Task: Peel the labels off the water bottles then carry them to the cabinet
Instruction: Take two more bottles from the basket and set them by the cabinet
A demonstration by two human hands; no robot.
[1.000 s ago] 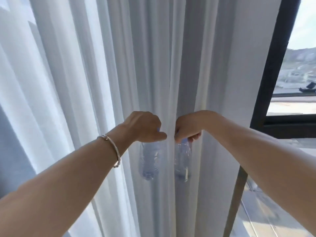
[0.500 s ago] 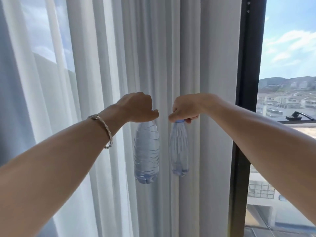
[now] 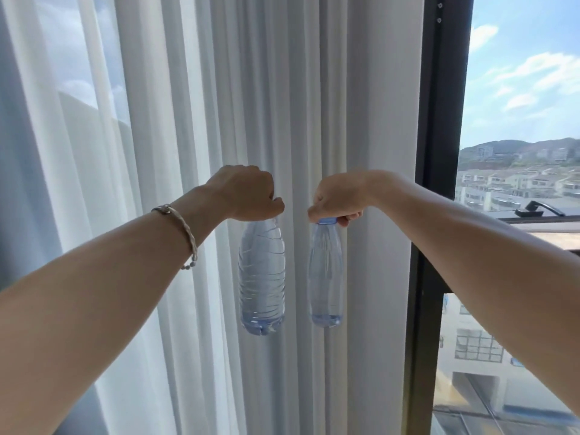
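Centre of frame: your left hand (image 3: 248, 194) is clenched round the neck of the left bottle (image 3: 262, 277), its cap hidden inside the fist. Your right hand (image 3: 339, 199) pinches the right bottle (image 3: 324, 274) at its blue cap (image 3: 326, 220), fingers curled under it.

Each bottle hangs straight below its hand, long axis vertical, neck up, base down. The two hang side by side, apart, bases at about the same height. Hands are level with each other and both arms reach out equally toward the white curtain (image 3: 361, 89) behind, so neither is plainly nearer.

Count: two bottles, one per hand. Both are clear with no label showing, so peeling looks done and the carry is what remains, by my reading. One cap seen. One bracelet (image 3: 185, 229), on your left wrist.

Dark window frame (image 3: 439, 120) stands right of centre, town and sky beyond it. The cabinet is nowhere in view. You face the window, so the coming move likely needs a turn away from it, bottles hanging plumb
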